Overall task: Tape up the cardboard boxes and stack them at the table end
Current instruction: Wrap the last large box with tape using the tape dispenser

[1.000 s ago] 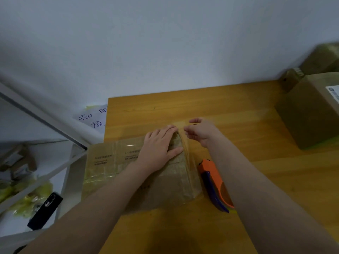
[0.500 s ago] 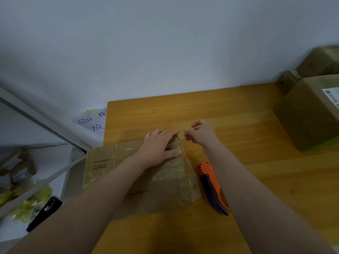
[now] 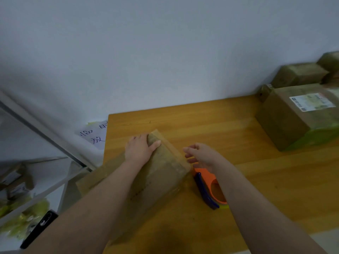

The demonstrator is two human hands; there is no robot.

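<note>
- Where it lies askew at the table (image 3: 238,143) edge, cardboard box (image 3: 165,180): probably light, stiff; grip opposite sides.
- Left hand (image 3: 141,150): flat on top, pressing.
- Right hand (image 3: 201,154): loosely curled, empty, beside it.
- Tape dispenser (image 3: 203,187): just beside box.

- One head-worn view only, looking forward and down from above the counter's (image 3: 211,125) near edge.
- It is facing the pale wall (image 3: 165,52) behind the counter's far edge, and the wide angle is bending the frame edges.
- It is sitting close: the forearms are entering from the bottom, with the left hand (image 3: 141,149) and right hand (image 3: 201,155) landing mid-frame.
- It is catching a shelf (image 3: 36,180) at the left and stacked boxes (image 3: 297,114) at the right.
</note>
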